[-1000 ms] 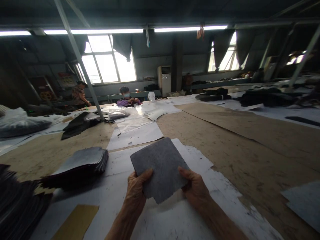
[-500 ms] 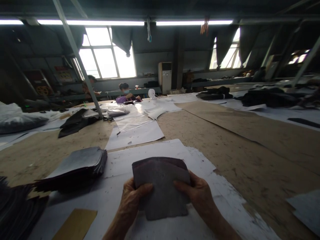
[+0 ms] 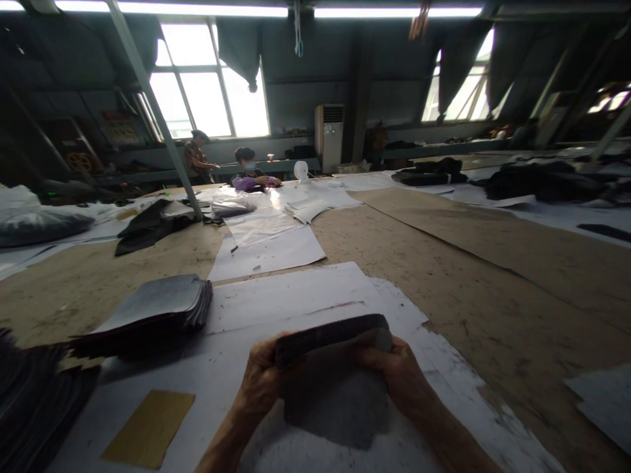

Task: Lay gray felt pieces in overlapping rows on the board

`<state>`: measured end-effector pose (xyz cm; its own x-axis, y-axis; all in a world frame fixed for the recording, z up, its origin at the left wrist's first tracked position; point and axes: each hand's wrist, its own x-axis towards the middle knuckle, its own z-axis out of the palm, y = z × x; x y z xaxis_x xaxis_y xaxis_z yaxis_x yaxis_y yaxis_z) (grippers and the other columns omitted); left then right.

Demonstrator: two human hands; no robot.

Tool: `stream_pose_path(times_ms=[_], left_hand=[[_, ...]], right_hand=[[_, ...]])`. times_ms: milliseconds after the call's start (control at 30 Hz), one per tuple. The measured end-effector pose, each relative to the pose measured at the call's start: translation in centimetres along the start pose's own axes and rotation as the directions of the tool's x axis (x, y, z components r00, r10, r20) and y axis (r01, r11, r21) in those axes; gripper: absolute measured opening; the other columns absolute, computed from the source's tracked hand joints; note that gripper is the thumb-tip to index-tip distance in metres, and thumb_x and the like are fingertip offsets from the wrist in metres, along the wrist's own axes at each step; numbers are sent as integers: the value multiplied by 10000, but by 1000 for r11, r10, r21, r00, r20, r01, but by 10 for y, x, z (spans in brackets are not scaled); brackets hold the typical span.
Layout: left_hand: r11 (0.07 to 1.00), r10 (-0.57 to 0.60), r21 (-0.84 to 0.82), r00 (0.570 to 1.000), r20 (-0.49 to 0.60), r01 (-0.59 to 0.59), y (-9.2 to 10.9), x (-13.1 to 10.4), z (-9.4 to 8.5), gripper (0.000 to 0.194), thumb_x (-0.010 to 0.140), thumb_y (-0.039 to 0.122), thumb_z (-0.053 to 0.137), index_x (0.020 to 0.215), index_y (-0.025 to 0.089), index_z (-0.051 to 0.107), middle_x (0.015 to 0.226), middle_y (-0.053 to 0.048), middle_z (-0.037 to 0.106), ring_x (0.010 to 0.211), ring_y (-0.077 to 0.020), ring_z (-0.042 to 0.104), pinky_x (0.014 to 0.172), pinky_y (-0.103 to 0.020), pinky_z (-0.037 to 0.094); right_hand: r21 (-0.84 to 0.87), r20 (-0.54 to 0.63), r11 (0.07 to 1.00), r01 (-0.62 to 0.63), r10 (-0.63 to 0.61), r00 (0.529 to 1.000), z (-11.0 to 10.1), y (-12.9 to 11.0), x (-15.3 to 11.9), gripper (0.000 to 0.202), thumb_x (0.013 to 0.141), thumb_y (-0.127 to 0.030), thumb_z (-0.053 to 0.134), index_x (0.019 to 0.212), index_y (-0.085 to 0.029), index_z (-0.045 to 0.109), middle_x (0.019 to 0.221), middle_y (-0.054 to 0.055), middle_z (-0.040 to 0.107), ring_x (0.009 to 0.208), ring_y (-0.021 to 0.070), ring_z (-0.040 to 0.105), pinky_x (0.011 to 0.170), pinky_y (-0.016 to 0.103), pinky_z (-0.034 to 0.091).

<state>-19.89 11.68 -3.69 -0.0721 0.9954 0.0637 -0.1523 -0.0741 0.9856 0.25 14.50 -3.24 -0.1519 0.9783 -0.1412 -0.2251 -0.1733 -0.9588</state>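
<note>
Both hands hold a dark grey cut fabric piece, possibly several layers, above the white paper. Its far edge is bent over into a thick dark band. My left hand is closed around its left end, thumb hidden by the cloth. At the right end, my right hand grips it with the thumb on the near side. To the left lies a stack of similar grey pieces. A second dark stack sits nearer at the left edge, beside a flat tan card.
Brown board covers the table to the right. A slanting metal post rises at the left, near dark cloth. Across the table are a seated person, a standing person and a small white fan.
The fabric's far edge has gone from lying flat to bent over in a thick band. My hands have shifted slightly outward along it. The camera has tipped down a little.
</note>
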Motion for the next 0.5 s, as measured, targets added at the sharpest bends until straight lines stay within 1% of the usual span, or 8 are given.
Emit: stream_pose_path(times_ms=[67, 133, 167, 233, 300, 367, 400, 500], left_hand=[[999, -12, -47, 1000, 21, 13, 1, 1, 0, 217, 526, 126, 725, 743, 137, 714, 652, -1, 652, 659, -153, 549, 615, -213, 429], [993, -43, -112, 999, 32, 46, 1, 3, 1, 219, 555, 199, 716, 762, 133, 703, 661, -17, 656, 638, -163, 561, 605, -236, 440], [988, -66, -134, 997, 35, 70, 1, 4, 1, 228, 579, 239, 706, 780, 134, 695, 672, -24, 660, 628, -167, 567, 601, -249, 448], [978, -131, -161, 991, 39, 136, 0, 4, 0, 248, 634, 295, 678, 827, 138, 680, 688, -35, 665, 617, -175, 579, 587, -269, 460], [974, -166, -154, 986, 35, 169, 0, 4, -1, 249, 656, 296, 673, 851, 141, 675, 695, -31, 667, 601, -163, 576, 566, -256, 455], [986, -126, -106, 991, 32, 129, -1, 4, -3, 247, 641, 267, 693, 856, 145, 683, 719, -19, 671, 614, -146, 567, 573, -226, 440], [993, -91, -76, 995, 37, 94, -2, 3, -3, 247, 636, 252, 700, 859, 148, 688, 740, -13, 675, 636, -142, 566, 587, -213, 433], [999, -28, -39, 997, 71, 31, -3, 3, -4, 254, 647, 218, 693, 894, 159, 692, 812, -11, 686, 747, -162, 579, 664, -210, 431]], right_hand=[[-153, -43, 971, 186, -194, 980, 2, 0, -2, 155, 524, -265, 747, 622, -169, 676, 569, -24, 621, 556, 152, 547, 540, 243, 439], [-260, -10, 898, 355, -370, 929, 5, -1, -3, 165, 562, -266, 734, 707, -193, 703, 649, -30, 656, 624, 159, 567, 616, 245, 452], [-278, 12, 877, 392, -405, 914, 5, -2, -4, 196, 568, -259, 735, 752, -199, 708, 688, -28, 668, 653, 164, 576, 638, 246, 454], [-239, 18, 914, 329, -334, 942, 6, -3, -4, 224, 568, -259, 742, 777, -192, 701, 672, -19, 666, 629, 164, 578, 605, 247, 453], [-96, 21, 988, 123, -122, 992, 4, -3, -2, 215, 600, -316, 729, 754, -173, 686, 614, -6, 647, 559, 161, 569, 544, 258, 448], [67, 45, 995, -73, 70, 997, 1, -3, 0, 256, 623, -375, 710, 729, -145, 672, 609, 26, 646, 534, 174, 574, 525, 281, 452], [123, 54, 984, -127, 121, 991, -1, -3, 2, 277, 617, -386, 713, 718, -132, 668, 626, 45, 654, 545, 187, 583, 533, 294, 457], [167, -3, 982, -92, 94, 996, -2, -2, 2, 300, 532, -349, 766, 713, -134, 662, 679, 54, 666, 594, 205, 593, 565, 302, 462]])
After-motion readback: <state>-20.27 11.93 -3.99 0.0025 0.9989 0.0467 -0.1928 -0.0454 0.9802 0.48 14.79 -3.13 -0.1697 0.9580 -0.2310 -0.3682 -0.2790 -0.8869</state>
